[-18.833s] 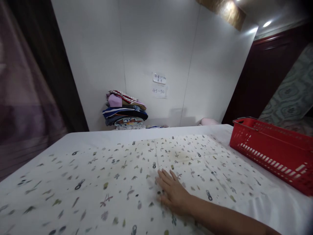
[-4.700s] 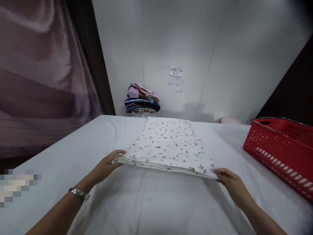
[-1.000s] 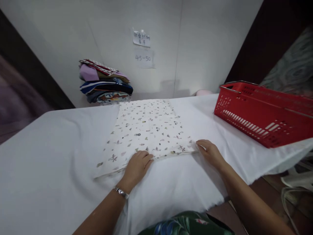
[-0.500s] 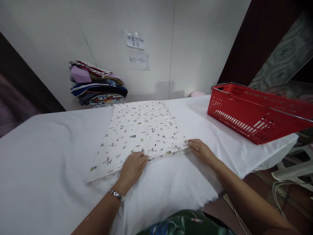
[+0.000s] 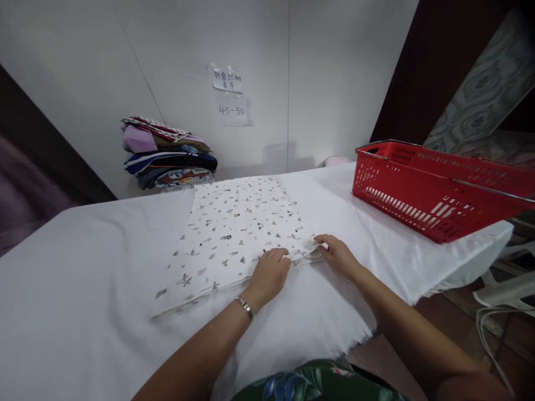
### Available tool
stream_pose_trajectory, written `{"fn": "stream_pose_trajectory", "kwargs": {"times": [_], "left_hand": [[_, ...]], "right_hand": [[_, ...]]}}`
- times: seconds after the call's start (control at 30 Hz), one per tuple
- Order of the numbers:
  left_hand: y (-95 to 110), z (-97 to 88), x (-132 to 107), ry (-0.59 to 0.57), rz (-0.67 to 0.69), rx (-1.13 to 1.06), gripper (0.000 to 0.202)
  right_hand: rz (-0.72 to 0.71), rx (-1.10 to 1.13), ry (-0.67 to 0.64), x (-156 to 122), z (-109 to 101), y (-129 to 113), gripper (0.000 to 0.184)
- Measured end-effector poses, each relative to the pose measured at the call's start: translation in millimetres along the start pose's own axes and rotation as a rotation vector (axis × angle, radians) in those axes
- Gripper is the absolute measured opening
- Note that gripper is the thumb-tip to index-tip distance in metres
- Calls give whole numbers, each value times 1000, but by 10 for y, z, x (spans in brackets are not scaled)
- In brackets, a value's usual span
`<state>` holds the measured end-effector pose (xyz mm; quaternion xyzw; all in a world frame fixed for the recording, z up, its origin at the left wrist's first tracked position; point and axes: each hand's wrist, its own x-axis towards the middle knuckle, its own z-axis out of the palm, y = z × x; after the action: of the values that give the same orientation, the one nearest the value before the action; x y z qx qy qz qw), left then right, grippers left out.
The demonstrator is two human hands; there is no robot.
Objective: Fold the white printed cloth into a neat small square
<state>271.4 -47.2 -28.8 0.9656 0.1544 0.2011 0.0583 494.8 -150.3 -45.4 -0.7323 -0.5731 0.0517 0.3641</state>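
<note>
A folded white cloth (image 5: 234, 234) with small plant-like prints lies flat in several layers, its near edge running at a slant towards me. My left hand (image 5: 270, 274) is at the near edge, right of the middle, with fingers curled over the layers and the thumb side hidden. A bracelet is on that wrist. At the near right corner, my right hand (image 5: 337, 256) pinches the cloth between thumb and fingers, and the edge there is slightly lifted. Its fingertips are partly covered by fabric.
A white-covered table (image 5: 83, 267) bears the cloth. Folded fabrics (image 5: 169, 153) are stacked at the back left by the wall. On the right stands a red plastic basket (image 5: 418, 189) with metal handles. Paper notes (image 5: 232, 110) hang on the wall. A white stool (image 5: 505, 278) is beyond the table's right edge.
My left hand has slid right along the cloth's near edge, closer to my right hand. My right hand has shifted slightly left, and the corner is now a little raised.
</note>
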Motion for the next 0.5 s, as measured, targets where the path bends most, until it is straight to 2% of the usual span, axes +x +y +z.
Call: {"fn": "stream_pose_trajectory", "kwargs": {"times": [0.13, 0.5], "left_hand": [[25, 106, 89, 2, -33, 26, 15], [70, 119, 231, -99, -159, 27, 8]], "right_hand": [[-59, 94, 83, -12, 72, 6, 29], [-79, 258, 155, -13, 90, 63, 29]]}}
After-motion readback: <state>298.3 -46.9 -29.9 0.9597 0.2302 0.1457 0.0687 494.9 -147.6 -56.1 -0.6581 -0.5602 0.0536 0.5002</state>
